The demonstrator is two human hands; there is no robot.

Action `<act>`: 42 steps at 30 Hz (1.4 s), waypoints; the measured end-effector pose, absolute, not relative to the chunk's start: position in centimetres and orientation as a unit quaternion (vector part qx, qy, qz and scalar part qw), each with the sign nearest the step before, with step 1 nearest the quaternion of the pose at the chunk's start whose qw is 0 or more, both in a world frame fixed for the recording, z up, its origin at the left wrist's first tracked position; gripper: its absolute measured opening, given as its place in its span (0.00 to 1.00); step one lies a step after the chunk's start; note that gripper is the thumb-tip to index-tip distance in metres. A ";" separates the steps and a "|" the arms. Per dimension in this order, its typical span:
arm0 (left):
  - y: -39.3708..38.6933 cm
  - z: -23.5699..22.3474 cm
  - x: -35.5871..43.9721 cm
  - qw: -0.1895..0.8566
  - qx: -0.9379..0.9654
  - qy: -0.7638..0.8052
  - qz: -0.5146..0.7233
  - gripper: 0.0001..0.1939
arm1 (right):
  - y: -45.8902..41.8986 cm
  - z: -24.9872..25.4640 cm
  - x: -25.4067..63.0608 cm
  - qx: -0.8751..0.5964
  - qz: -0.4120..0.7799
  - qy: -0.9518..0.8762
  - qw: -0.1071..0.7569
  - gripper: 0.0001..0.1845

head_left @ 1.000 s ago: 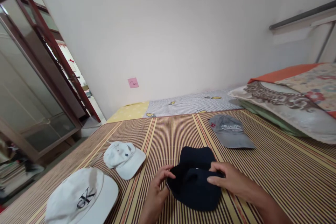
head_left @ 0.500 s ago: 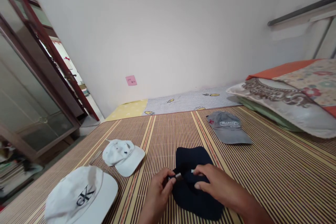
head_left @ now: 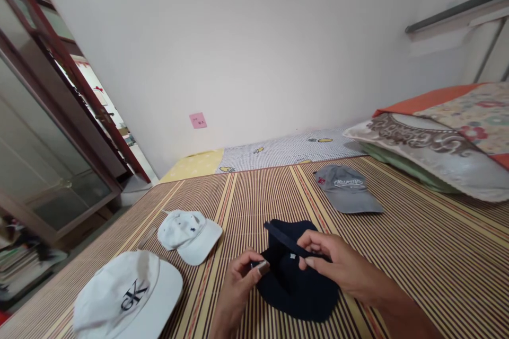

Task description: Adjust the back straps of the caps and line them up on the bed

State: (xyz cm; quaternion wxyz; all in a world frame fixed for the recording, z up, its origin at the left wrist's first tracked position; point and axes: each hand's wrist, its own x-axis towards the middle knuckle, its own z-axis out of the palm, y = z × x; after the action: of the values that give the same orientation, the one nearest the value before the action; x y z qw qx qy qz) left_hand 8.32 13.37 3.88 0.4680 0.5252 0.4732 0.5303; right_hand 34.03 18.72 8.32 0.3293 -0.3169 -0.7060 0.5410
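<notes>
A dark navy baseball cap (head_left: 306, 296) lies on the striped mat in front of me, its inside partly showing with a small white label. My left hand (head_left: 240, 280) pinches the metal buckle (head_left: 263, 267) at the cap's back between thumb and fingers. Between the thumb and fingers of my right hand (head_left: 334, 262) is the cap's dark fabric strap (head_left: 283, 238), whose loose end points up and left, apart from the buckle. The strap's other end is hidden behind my right hand.
To the left are a small white cap (head_left: 189, 235) and a larger white cap with black letters (head_left: 127, 296). A grey cap (head_left: 348, 188) sits at the back right, near pillows (head_left: 433, 151). The striped mat (head_left: 254, 201) reaches a patterned sheet (head_left: 274, 152) by the wall.
The strap now stands out as a free length in my right hand, raised above the cap. My left hand has stayed at the buckle, which shows more plainly.
</notes>
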 end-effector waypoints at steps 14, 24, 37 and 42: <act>13.1 3.7 8.5 0.557 0.441 0.344 0.614 0.17 | 18.3 8.9 35.4 -0.239 0.629 -0.631 0.385 0.14; 13.0 3.2 8.9 0.607 0.408 0.266 0.628 0.16 | 17.8 8.2 33.5 -0.227 0.627 -0.651 0.363 0.13; 13.0 3.1 8.9 0.620 0.418 0.249 0.615 0.08 | 16.6 10.2 31.3 -0.310 0.520 -0.720 0.338 0.07; 13.2 2.7 9.3 0.617 0.421 0.241 0.620 0.10 | 16.4 10.4 30.9 -0.323 0.508 -0.720 0.344 0.07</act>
State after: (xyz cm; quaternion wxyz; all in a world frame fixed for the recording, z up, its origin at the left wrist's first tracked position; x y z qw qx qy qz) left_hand 9.30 13.20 2.69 0.6172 0.4207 0.2413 0.6196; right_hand 30.92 16.37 10.37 0.3443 -0.3233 -0.7201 0.5084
